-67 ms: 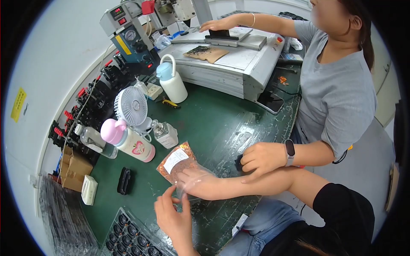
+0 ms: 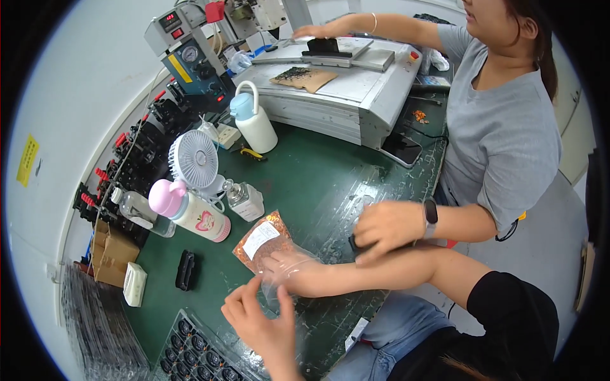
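A clear plastic bag (image 2: 244, 254) of small orange-copper pieces lies on the green table, with a white label on top. My right hand (image 2: 286, 267) is inside its mouth up to the wrist, seen through the film. Its fingers bend down over the contents; the fingertips, and anything in them, are hidden. Just in front, my left hand (image 2: 260, 317) has its forefinger and thumb at the lip of the bag, the thin film stretched between them. In front lies a clear tray (image 2: 183, 315) with round black parts in its pockets.
A co-worker's hand (image 2: 387, 225) hovers near my right forearm; their other hand rests on a grey machine (image 2: 305, 111). Left of the bag stand a pink-capped bottle (image 2: 197, 219), a fan (image 2: 192, 159) and a glass bottle (image 2: 246, 202). A black holder (image 2: 185, 270) lies nearer.
My left hand has shifted slightly left and down, its thumb and forefinger spreading wider. The co-worker's near hand has moved slightly left and is blurred. My right hand stays inside the bag.
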`<action>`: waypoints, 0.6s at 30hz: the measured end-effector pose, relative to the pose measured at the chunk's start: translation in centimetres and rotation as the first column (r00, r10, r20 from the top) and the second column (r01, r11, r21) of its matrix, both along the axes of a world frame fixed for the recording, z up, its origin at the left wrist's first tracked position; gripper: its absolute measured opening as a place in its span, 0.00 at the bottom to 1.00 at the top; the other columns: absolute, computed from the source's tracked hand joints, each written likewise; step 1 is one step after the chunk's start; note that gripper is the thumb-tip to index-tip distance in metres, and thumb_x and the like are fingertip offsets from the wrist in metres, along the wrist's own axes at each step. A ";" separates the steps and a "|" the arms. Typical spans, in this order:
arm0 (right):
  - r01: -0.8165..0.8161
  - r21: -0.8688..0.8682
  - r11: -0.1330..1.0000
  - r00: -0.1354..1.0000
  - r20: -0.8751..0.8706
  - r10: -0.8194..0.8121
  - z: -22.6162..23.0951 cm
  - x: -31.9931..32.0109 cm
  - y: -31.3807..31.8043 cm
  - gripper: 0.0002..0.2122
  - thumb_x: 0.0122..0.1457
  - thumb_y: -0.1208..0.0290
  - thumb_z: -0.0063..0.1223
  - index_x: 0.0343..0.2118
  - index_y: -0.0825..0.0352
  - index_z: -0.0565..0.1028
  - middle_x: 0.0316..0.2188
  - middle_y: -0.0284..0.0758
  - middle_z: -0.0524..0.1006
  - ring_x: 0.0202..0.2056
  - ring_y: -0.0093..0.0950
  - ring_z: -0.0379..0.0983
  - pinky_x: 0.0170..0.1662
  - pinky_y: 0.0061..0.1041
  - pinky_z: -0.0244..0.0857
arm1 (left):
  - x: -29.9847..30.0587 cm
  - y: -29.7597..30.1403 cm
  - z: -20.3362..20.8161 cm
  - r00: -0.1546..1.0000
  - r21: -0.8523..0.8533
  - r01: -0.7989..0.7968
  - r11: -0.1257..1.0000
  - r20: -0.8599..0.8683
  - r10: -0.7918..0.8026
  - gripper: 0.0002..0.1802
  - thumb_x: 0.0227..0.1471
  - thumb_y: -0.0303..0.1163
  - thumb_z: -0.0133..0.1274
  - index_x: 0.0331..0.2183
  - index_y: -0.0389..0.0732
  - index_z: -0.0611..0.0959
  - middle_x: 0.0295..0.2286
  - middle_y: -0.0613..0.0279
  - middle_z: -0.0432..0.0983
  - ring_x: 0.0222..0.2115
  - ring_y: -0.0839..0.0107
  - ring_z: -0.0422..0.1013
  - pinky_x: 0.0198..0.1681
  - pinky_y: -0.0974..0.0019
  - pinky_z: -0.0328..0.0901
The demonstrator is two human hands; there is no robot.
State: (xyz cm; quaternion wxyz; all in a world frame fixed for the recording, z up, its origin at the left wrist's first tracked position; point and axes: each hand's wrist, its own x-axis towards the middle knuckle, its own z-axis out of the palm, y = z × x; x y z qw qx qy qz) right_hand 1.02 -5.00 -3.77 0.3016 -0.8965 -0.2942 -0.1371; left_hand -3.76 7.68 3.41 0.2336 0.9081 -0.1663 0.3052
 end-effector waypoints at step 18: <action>0.171 -0.617 0.768 0.718 -0.456 -0.526 5.7 -2.2 -3.5 0.13 0.52 0.66 0.45 0.39 0.65 0.72 0.44 0.38 0.71 0.45 0.28 0.69 0.43 0.33 0.65 | 2.7 -15.7 -2.1 0.795 0.418 0.341 0.842 -0.606 -0.021 0.08 0.44 0.28 0.50 0.26 0.38 0.82 0.27 0.49 0.79 0.32 0.52 0.76 0.33 0.52 0.70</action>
